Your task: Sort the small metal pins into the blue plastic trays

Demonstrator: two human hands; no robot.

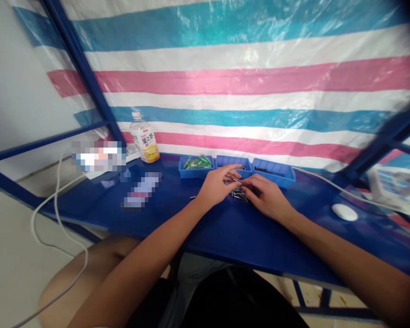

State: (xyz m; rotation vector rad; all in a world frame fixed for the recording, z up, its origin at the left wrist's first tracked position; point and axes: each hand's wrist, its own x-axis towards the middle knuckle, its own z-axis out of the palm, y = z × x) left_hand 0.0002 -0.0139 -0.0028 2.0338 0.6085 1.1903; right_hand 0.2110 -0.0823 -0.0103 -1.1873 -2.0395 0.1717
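Note:
My left hand (217,184) and my right hand (267,197) meet over the blue table, fingertips drawn together in a pinch. What sits between the fingers is too small to make out. Beneath and between them lies a loose pile of thin, silvery, pin-like metal pieces (238,195). Just behind stand three small blue bins in a row. The left bin (196,173) holds green pieces (202,161). Similar thin metal pieces show in the middle bin (230,160), partly hidden by my left hand. A few dark, thin pieces (261,170) lie in the right bin (285,180).
A drink bottle (145,139) stands at the back left, near blurred-out items. At the right lie a white mouse (344,212) and a white cable (331,184). Blue metal frame posts (85,68) rise at both sides, before a striped plastic sheet (225,82).

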